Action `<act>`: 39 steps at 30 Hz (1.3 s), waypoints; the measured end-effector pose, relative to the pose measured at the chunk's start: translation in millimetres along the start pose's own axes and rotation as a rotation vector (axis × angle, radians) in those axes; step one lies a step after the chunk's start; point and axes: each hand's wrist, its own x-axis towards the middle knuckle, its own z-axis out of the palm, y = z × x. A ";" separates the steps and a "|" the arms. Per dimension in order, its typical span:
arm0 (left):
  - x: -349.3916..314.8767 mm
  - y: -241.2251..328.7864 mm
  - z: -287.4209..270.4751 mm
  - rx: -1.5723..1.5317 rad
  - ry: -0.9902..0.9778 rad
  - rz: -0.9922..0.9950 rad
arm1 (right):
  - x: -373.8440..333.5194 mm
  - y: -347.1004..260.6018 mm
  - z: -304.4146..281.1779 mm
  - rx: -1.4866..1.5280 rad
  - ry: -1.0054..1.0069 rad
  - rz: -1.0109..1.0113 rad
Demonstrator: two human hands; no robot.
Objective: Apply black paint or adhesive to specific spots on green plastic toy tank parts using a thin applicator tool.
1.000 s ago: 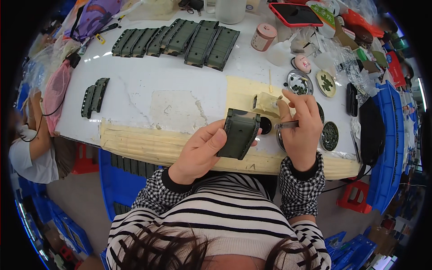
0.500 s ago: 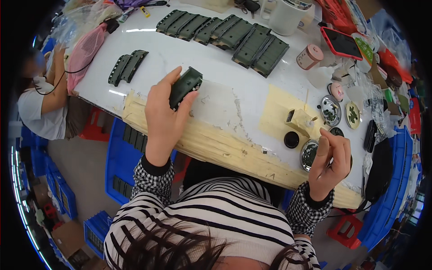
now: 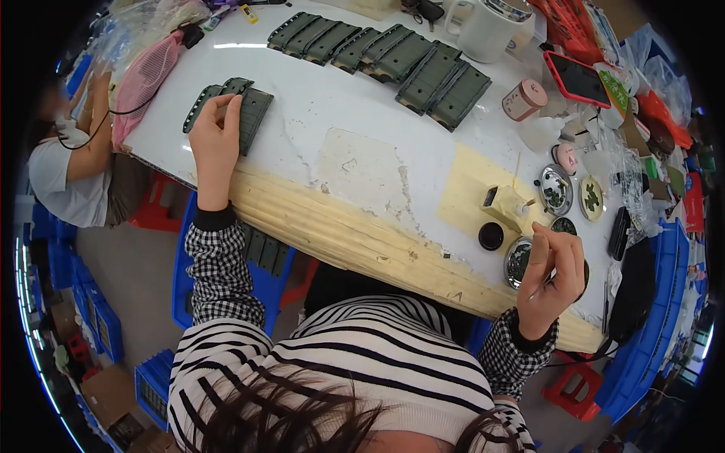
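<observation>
At the left part of the table, my left hand (image 3: pixel 213 143) is closed, with thumb and fingers gripping the edge of a dark green rectangular plastic part (image 3: pixel 257 115). That part lies against similar green parts (image 3: pixel 198 106), partly hidden by the hand. Over the table's right front edge, my right hand (image 3: pixel 553 279) has its fingers curled into a pinch; what they hold, if anything, is too small to make out. Nearest to it are a round metal dish (image 3: pixel 519 258) of small dark green bits, a black round cap (image 3: pixel 491 236) and a small pale yellow block-like holder (image 3: pixel 509 210).
A row of green parts (image 3: pixel 377 53) lies along the far side, near a white mug (image 3: pixel 483 32). To the right are a pink tin (image 3: pixel 524 100), a red-cased phone (image 3: pixel 577 78) and more small dishes (image 3: pixel 555 190). A person (image 3: pixel 72 170) sits at left; a blue crate (image 3: pixel 268 291) stands below the table.
My left hand has moved left with the green part, bringing it from the middle of the table to beside the others. My right hand has stayed almost in place.
</observation>
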 end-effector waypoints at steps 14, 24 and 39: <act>-8.6 145.0 57.3 -0.014 -0.237 0.718 | -2.6 -0.1 -2.6 0.035 0.008 0.013; 1.8 202.7 176.9 0.452 -0.376 0.930 | -21.2 11.8 -31.0 -0.028 0.050 0.074; -33.4 198.8 100.9 -0.448 -0.504 0.614 | -47.1 31.7 -42.5 0.304 -0.060 0.429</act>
